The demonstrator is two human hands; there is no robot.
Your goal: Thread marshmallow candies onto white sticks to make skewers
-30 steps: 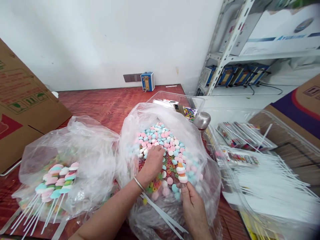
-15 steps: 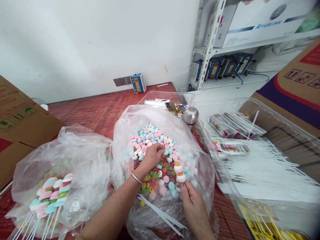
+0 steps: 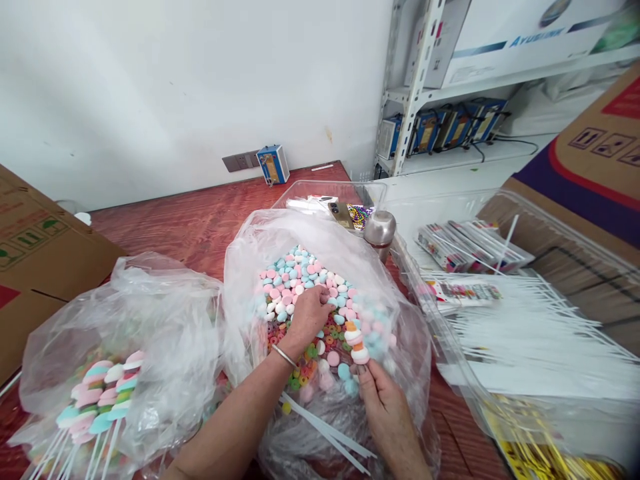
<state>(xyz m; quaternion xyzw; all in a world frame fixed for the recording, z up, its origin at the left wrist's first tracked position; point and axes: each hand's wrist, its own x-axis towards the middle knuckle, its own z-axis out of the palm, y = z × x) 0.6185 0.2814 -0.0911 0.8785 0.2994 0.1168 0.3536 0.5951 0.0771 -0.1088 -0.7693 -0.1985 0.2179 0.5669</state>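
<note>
A clear plastic bag (image 3: 245,233) lies open, filled with pink, blue and white marshmallows (image 3: 287,280) and colourful gummy rings (image 3: 300,373). Over the marshmallows, my left hand (image 3: 311,312), with a bangle at the wrist, has its fingers curled together; what they pinch, if anything, is hidden. My right hand (image 3: 387,403) grips a candy skewer (image 3: 357,347) from below, upright and slightly tilted. White marshmallows and orange pieces are stacked on it. Several white sticks (image 3: 330,433) lie across the bag's near side.
At left, finished-looking candy skewers (image 3: 103,400) rest on another plastic bag (image 3: 170,320). A steel flask (image 3: 380,230) stands behind. On the right, a clear bin (image 3: 425,320) holds white sticks and packets. Cardboard boxes (image 3: 55,247) flank both sides.
My left hand has shifted slightly to the right over the marshmallows. The right hand still holds the candy skewer in about the same place. The view has moved a little.
</note>
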